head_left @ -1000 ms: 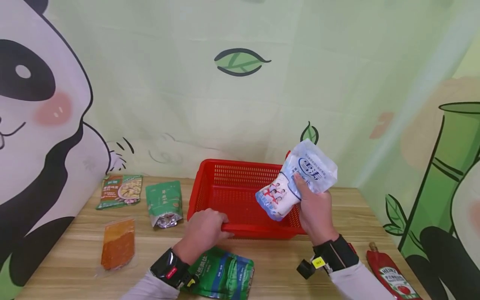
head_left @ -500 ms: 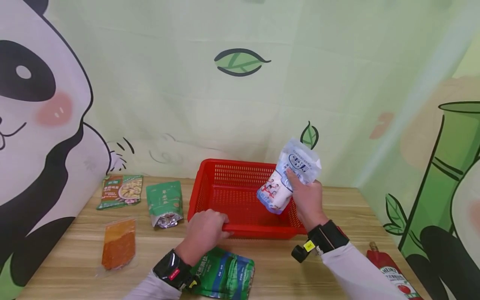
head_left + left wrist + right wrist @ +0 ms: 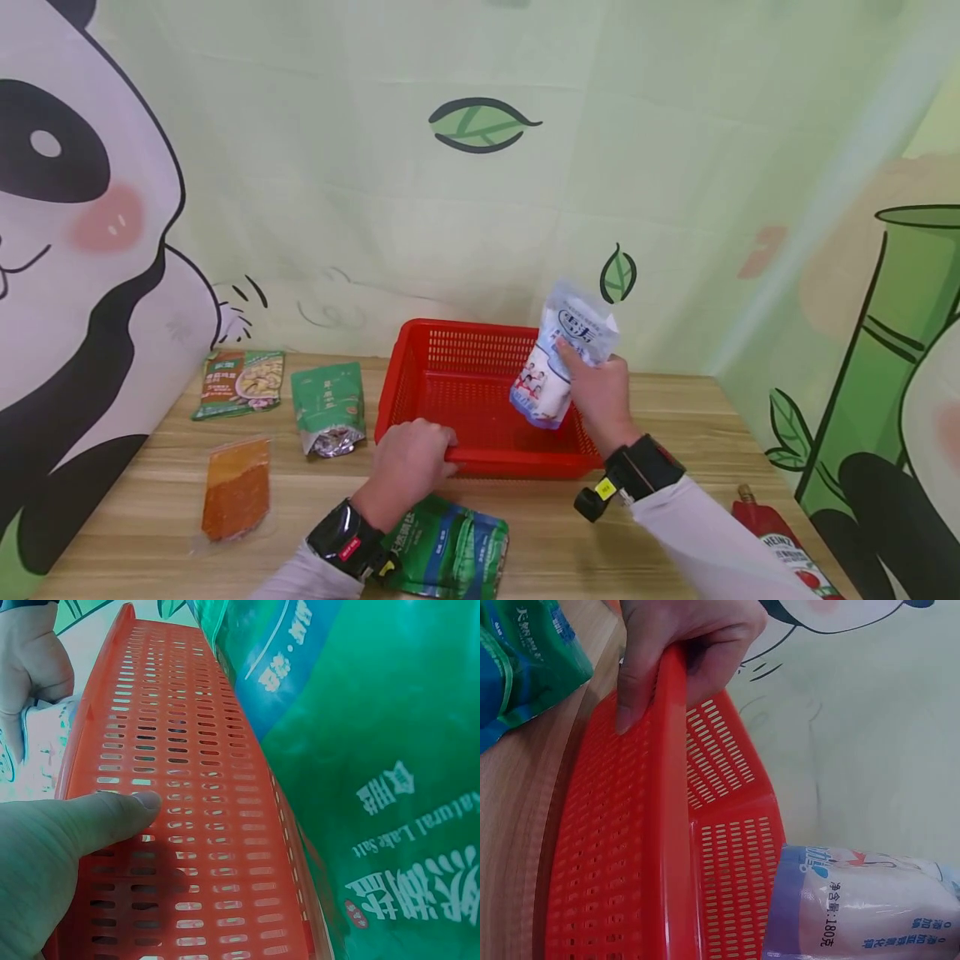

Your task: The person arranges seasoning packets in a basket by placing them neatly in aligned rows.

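My left hand (image 3: 412, 462) grips the near rim of a red plastic basket (image 3: 450, 417), its thumb lying on the outer wall in the left wrist view and the fingers curled over to the inside. In my right hand (image 3: 603, 396) is a white and blue pouch of washing salt or similar powder (image 3: 551, 367), pinched by its upper part with the thumb on the printed front. The pouch hangs tilted over the right side of the basket. A green salt pouch (image 3: 453, 550), printed "Natural Lake Salt", lies in front of the basket, partly behind my left wrist.
Left of the basket lie a green pouch with a silver bottom (image 3: 330, 408), a green and brown food packet (image 3: 240, 383) and a clear bag of orange-red powder (image 3: 236, 492). At the right, a Heinz ketchup pouch (image 3: 783, 542) lies partly behind my right sleeve. A printed curtain (image 3: 337, 208) stands behind the table.
My right hand has moved left with the white and blue pouch, bringing it further over the basket and more upright. The left hand keeps its hold on the rim.
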The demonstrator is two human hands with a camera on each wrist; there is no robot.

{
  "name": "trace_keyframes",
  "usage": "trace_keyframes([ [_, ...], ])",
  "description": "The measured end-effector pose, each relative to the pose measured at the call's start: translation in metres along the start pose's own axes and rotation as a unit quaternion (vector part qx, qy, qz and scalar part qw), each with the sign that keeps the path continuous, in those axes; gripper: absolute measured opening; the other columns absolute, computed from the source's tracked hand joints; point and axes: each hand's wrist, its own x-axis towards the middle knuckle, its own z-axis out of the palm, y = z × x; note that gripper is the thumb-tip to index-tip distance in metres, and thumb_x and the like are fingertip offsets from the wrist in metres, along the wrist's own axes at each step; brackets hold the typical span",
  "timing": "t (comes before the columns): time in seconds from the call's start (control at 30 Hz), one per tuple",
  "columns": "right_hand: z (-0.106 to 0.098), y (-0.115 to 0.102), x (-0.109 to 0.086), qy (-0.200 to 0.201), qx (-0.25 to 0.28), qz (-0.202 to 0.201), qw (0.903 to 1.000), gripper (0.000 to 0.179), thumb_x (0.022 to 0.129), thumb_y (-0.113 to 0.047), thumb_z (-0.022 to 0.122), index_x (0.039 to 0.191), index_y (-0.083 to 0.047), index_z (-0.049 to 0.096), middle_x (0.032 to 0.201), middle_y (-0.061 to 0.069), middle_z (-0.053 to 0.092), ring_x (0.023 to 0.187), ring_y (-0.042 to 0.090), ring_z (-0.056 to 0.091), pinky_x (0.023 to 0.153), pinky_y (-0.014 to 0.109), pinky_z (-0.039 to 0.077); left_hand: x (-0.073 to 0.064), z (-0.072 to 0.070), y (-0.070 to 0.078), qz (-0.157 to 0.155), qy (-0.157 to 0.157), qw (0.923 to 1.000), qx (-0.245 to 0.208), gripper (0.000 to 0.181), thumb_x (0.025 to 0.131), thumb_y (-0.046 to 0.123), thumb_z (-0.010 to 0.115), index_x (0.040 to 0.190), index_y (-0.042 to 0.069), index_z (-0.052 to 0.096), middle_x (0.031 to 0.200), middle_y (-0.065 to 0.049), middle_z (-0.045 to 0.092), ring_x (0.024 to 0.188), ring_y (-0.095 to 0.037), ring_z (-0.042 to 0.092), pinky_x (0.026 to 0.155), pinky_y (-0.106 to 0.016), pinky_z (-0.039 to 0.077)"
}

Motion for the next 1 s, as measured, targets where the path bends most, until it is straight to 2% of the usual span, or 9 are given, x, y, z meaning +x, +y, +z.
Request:
trace_keyframes([
  [0.23, 0.009, -0.001, -0.001, -0.016, -0.037, 0.006, 0.9992, 0.055, 0.096, -0.042, 0.07, 0.144, -0.018, 0.056, 0.135, 0.01, 0.067, 0.118, 0.033, 0.068, 0.098, 0.048, 0.057, 0.0, 0.0, -0.001, 0.003, 0.004, 1.0, -0.001, 0.032, 0.075, 0.038, 0.091, 0.095, 0.015, 0.081, 0.074, 0.002, 0.075, 0.059, -0.012, 0.059, 0.065, -0.031, 0.058],
  [0.37, 0.011, -0.001, -0.003, -0.021, -0.041, 0.001, 0.9989, 0.056, 0.096, -0.042, 0.07, 0.145, -0.019, 0.056, 0.136, 0.008, 0.066, 0.119, 0.033, 0.068, 0.1, 0.048, 0.056, 0.001, 0.0, -0.001, 0.001, 0.001, 1.0, -0.005, 0.033, 0.075, 0.037, 0.091, 0.097, 0.014, 0.081, 0.075, 0.002, 0.075, 0.059, -0.012, 0.06, 0.067, -0.032, 0.059],
  [0.7, 0.015, -0.003, -0.007, -0.024, -0.042, -0.004, 0.9988, 0.059, 0.094, -0.046, 0.071, 0.145, -0.02, 0.055, 0.135, 0.006, 0.067, 0.117, 0.031, 0.069, 0.099, 0.047, 0.056, 0.001, 0.001, 0.0, 0.007, 0.018, 0.9998, 0.006, 0.033, 0.074, 0.039, 0.091, 0.094, 0.015, 0.081, 0.073, 0.002, 0.074, 0.058, -0.012, 0.058, 0.064, -0.03, 0.058],
  [1.0, 0.027, -0.002, -0.01, -0.038, -0.05, 0.001, 0.998, 0.059, 0.093, -0.048, 0.072, 0.144, -0.024, 0.055, 0.13, 0.003, 0.068, 0.111, 0.028, 0.072, 0.09, 0.045, 0.06, 0.002, 0.001, 0.0, -0.002, 0.009, 1.0, 0.005, 0.033, 0.074, 0.039, 0.092, 0.094, 0.015, 0.081, 0.073, 0.002, 0.074, 0.058, -0.012, 0.058, 0.065, -0.03, 0.058],
])
